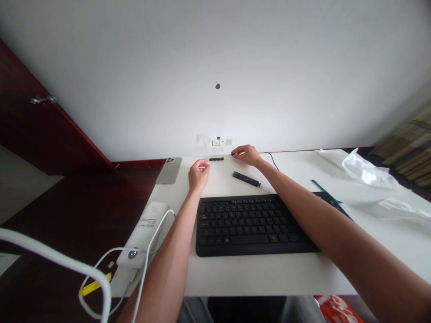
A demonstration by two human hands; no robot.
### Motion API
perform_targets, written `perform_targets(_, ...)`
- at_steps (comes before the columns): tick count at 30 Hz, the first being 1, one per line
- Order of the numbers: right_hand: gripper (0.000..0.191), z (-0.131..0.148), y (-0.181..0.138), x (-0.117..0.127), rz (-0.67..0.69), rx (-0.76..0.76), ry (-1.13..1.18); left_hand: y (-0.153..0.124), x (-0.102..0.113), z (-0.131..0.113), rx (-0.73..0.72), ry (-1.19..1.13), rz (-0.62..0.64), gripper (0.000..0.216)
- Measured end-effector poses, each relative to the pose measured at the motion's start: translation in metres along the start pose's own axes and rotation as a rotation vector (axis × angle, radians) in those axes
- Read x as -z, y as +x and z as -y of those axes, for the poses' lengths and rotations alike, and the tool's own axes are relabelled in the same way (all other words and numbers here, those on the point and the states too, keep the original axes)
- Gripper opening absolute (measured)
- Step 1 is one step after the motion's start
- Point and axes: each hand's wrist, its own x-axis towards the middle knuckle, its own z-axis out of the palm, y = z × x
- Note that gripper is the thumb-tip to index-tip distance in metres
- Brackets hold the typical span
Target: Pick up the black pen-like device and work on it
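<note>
My left hand [198,174] rests on the white table [256,278] beyond the keyboard's far left corner, fingers curled and pinched together; whether anything small is in them cannot be told. My right hand [247,154] reaches to the table's far edge and pinches a small black piece at its fingertips. Between the two hands lies a short row of small black keycaps [216,159]. A black pen-like tool [246,179] lies just behind the black keyboard [251,223], which sits under both forearms.
A phone [169,170] lies face down at the far left corner. A white power bank [144,234] with a white cable [101,278] sits at the left edge. Crumpled white plastic [367,172] and a blue strip [325,190] lie to the right. A thin black cord [273,161] runs past the right wrist.
</note>
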Motion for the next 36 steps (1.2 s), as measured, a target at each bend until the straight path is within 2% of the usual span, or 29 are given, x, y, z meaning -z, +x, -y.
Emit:
perform_targets(3, 0.024, -0.001, 0.001, -0.009, 0.034, -0.034, -0.015, -0.001, 0.0, -0.002, 0.009, 0.005, 0.002, 0.026)
perform_targets(9, 0.026, 0.005, 0.005, -0.025, 0.056, 0.026, -0.024, -0.002, 0.001, -0.007, 0.032, 0.033, -0.002, 0.026)
perform_targets(23, 0.025, 0.018, 0.001, -0.025, 0.061, 0.032, -0.034, -0.005, 0.002, -0.009, 0.02, 0.033, 0.006, 0.026)
perform_targets(36, 0.025, 0.016, 0.003, -0.024, 0.069, 0.035, -0.024, -0.005, 0.003, -0.011, 0.022, 0.034, -0.012, 0.026)
